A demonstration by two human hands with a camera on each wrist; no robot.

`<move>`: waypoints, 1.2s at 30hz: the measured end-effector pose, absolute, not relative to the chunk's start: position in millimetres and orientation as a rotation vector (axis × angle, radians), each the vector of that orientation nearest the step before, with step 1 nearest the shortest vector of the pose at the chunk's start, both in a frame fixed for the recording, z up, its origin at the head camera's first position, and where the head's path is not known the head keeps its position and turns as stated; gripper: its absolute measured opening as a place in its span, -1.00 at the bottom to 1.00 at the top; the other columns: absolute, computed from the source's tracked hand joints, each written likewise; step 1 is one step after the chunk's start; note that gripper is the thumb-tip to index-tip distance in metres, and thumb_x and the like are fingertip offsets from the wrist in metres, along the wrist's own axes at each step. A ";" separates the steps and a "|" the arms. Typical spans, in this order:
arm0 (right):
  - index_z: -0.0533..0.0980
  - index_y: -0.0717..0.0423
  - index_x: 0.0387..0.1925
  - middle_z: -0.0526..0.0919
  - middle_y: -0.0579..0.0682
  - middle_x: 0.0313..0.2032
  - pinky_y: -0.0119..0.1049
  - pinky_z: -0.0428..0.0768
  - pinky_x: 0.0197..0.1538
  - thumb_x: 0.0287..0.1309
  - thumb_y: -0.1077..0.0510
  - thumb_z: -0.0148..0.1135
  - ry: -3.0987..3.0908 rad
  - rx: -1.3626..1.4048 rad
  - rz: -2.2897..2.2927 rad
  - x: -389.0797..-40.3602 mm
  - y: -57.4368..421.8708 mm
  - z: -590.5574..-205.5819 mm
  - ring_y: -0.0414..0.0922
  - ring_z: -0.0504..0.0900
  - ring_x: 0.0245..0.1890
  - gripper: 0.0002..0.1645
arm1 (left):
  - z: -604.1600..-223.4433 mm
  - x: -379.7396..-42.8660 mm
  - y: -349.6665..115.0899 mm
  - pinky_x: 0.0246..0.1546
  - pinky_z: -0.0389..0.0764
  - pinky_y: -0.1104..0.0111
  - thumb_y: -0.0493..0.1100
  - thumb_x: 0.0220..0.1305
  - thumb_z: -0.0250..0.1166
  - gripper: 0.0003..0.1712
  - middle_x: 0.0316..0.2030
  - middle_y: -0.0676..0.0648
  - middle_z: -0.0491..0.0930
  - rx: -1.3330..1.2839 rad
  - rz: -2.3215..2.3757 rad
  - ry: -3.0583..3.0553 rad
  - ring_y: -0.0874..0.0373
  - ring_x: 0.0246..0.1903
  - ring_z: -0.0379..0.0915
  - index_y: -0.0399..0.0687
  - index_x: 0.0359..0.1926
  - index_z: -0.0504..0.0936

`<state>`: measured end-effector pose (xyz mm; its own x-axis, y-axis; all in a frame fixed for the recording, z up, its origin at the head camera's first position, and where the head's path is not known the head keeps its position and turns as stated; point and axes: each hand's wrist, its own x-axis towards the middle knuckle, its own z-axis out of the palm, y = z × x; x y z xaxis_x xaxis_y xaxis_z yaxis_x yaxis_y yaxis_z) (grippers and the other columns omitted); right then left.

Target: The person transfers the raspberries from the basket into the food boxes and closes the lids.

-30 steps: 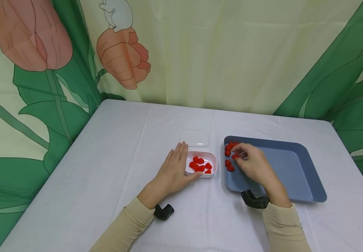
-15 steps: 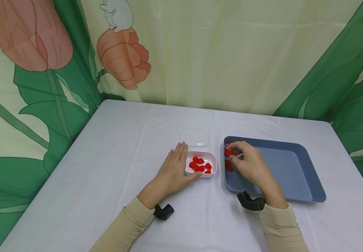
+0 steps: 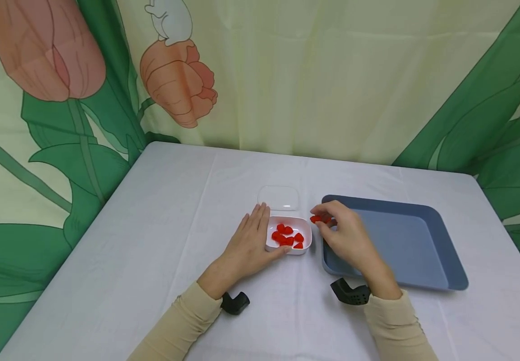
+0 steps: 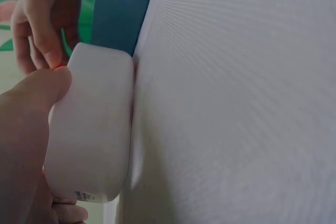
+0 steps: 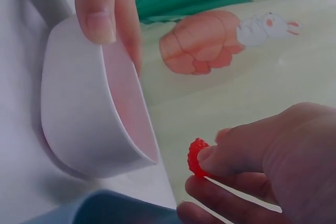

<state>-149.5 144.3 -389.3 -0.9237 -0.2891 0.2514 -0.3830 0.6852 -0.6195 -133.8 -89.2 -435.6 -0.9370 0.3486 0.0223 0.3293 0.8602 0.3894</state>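
Right hand point(image 3: 346, 234) pinches a small red bumpy berry-like piece point(image 5: 195, 157) between thumb and fingertips, over the left rim of the blue-grey rectangular tray point(image 3: 404, 245), just right of the white rounded box point(image 3: 297, 252). Left hand point(image 3: 247, 248), fingers straight, touches this box.

"Any lettering you can read?"
"None. In the left wrist view, small dark print point(image 4: 84, 196) stands on the white container's point(image 4: 94, 124) outer wall, too small and blurred to make out."
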 end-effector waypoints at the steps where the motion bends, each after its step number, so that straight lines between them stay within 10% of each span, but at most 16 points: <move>1: 0.61 0.18 -0.06 0.65 0.03 -0.16 -0.10 0.72 -0.14 0.14 0.40 0.27 -2.755 0.563 1.054 -149.1 143.1 -389.0 -0.09 0.64 -0.23 -0.69 | -435.3 -133.9 -88.9 0.54 -0.02 0.02 0.45 0.21 0.17 0.21 0.56 -0.19 -0.04 0.550 0.609 2.987 -0.06 0.57 -0.19 -0.24 0.55 -0.07; 36: 0.63 0.19 -0.09 0.65 0.05 -0.17 -0.19 0.72 -0.16 0.06 0.45 0.30 -2.688 0.745 0.990 -146.0 114.7 -406.1 -0.10 0.61 -0.23 -0.66 | -437.4 -135.2 -89.7 0.52 0.07 -0.02 0.41 0.22 0.19 0.19 0.55 -0.24 -0.01 0.605 0.575 3.026 -0.11 0.56 -0.13 -0.29 0.53 -0.04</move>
<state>-146.0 114.7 -406.1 -0.8577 -0.3928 0.3316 -0.5141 0.6524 -0.5568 -135.2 -89.7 -437.4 -0.9256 0.3723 0.0680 0.3714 0.8585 0.3537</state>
